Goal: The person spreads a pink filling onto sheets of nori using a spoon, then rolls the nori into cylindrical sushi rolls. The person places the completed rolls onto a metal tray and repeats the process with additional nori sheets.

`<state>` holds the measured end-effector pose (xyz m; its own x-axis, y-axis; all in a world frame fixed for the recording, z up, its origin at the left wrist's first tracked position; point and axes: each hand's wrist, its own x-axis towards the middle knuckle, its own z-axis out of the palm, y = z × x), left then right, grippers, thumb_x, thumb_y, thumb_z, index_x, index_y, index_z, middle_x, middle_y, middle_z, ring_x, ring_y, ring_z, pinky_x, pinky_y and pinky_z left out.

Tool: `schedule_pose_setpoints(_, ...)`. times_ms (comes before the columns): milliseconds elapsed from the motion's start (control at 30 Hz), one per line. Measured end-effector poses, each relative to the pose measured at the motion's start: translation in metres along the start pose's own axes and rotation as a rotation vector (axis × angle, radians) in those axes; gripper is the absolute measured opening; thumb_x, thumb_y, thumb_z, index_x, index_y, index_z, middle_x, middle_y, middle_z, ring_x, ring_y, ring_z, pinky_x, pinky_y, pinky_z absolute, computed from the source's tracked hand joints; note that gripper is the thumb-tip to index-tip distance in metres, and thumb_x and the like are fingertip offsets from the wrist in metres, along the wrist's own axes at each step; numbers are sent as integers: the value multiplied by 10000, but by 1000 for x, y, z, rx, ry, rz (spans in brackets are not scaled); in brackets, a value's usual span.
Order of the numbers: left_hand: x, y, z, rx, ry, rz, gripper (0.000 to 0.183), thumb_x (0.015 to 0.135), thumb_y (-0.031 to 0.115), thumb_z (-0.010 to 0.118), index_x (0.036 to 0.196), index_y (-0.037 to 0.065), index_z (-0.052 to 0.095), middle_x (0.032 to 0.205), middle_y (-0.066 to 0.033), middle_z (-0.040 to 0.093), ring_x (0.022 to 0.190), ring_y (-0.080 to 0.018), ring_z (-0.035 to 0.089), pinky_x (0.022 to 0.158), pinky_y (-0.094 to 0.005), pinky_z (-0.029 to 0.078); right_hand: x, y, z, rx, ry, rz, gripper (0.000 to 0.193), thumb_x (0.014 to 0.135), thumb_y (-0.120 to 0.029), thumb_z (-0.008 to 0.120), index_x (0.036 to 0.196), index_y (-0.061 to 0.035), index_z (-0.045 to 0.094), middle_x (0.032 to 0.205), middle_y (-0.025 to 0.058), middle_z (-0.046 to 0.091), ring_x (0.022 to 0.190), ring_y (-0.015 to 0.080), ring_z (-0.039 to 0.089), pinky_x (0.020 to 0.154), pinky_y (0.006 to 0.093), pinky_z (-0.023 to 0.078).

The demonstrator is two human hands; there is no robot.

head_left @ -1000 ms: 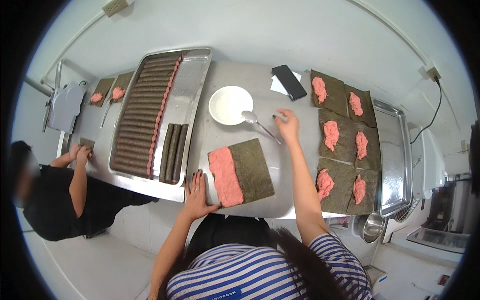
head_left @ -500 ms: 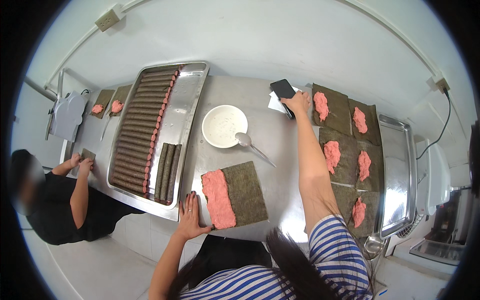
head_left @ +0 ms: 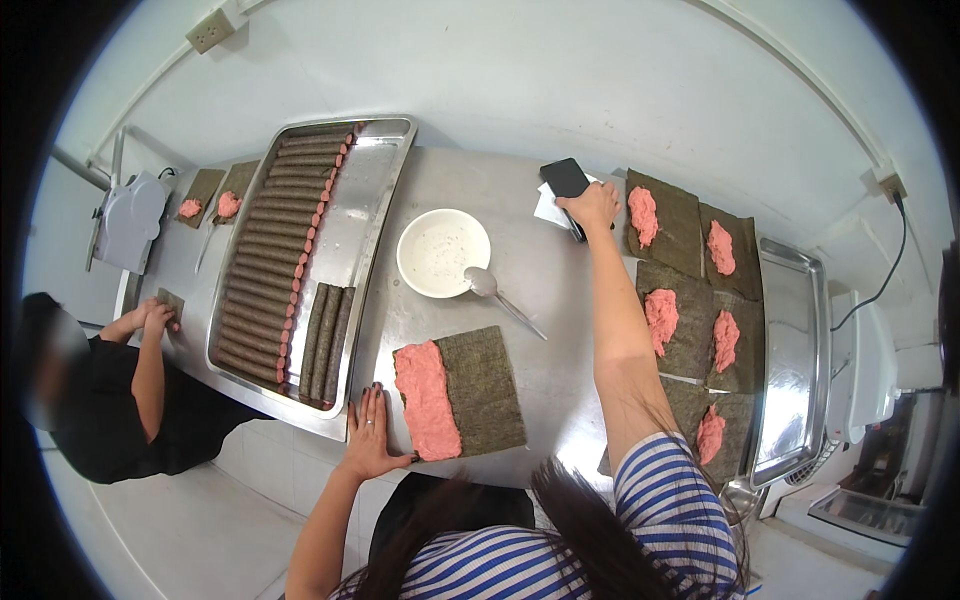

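Black phone point(head_left: 564, 177), far side of tabletop point(head_left: 560, 290), partly over white paper point(head_left: 546, 207); my right hand point(head_left: 596, 206) grip looks closed on its near end. I'd pinch only the edges. Left hand point(head_left: 368, 443) spread, fingers loose, thumb by the seaweed sheet point(head_left: 483, 390)'s near-left corner; I'd hold that still.

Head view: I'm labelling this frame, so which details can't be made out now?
All in the head view:
Dark phone: partly covered by the right hand, so gripped or merely touched is unclear.
Lower-left seaweed sheet of the group at right: its left part is hidden behind the right arm.
White bowl: the specks inside are too small to identify.
Co-worker's small sheet: partly covered by their hands.
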<state>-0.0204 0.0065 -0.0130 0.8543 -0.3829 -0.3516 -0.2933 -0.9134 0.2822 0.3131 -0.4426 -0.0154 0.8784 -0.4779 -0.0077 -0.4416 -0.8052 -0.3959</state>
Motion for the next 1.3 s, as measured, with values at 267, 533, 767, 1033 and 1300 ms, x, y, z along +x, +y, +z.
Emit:
schedule_pose_setpoints(267, 2, 0, -1, 16, 15, 9, 1350, 529, 576, 760, 1463, -68, 29, 1555, -210, 61, 1442, -371, 56, 1129, -572, 25, -20, 7, -2, 119, 277, -16, 762, 619, -460, 804, 1152, 39, 587, 1229, 197, 505, 1178, 371, 440, 1000, 466, 343)
schedule_pose_setpoints(533, -1, 1, 2, -7, 53, 18, 1342, 532, 567, 763, 1466, -61, 32, 1556, -209, 66, 1443, -366, 59, 1130, -569, 23, -198, 19, 14, 634, -65, -471, 431, 748, -263, 737, 1108, -48, 635, 1113, 155, 571, 1060, 328, 523, 927, 433, 416)
schedule_pose_setpoints(767, 1, -1, 2, -8, 73, 35, 1346, 531, 564, 772, 1469, -56, 34, 1557, -208, 62, 1447, -363, 46, 1137, -553, 11, -232, 16, 30, 530, -144, -459, 284, 741, -202, 718, 982, -60, 674, 1058, 82, 594, 1008, 293, 525, 864, 406, 404)
schedule_pose_setpoints(1033, 1, 0, 1, -5, 64, 16, 1339, 531, 543, 784, 1469, -53, 36, 1557, -200, 65, 1443, -366, 58, 1139, -558, 39, -239, 20, 40, 1116, -334, -209, 83, 889, -20, 575, 947, -27, 635, 671, -47, 521, 599, 29, 412, 560, 191, 334)
schedule_pose_setpoints(1300, 1, 2, 0, 4, 48, 8, 1335, 531, 525, 778, 1470, -53, 25, 1557, -205, 62, 1446, -363, 46, 1138, -558, 21, -253, 32, 42, 1163, -274, -246, 40, 885, -18, 583, 917, -6, 605, 647, -76, 479, 570, 12, 366, 505, 194, 288)
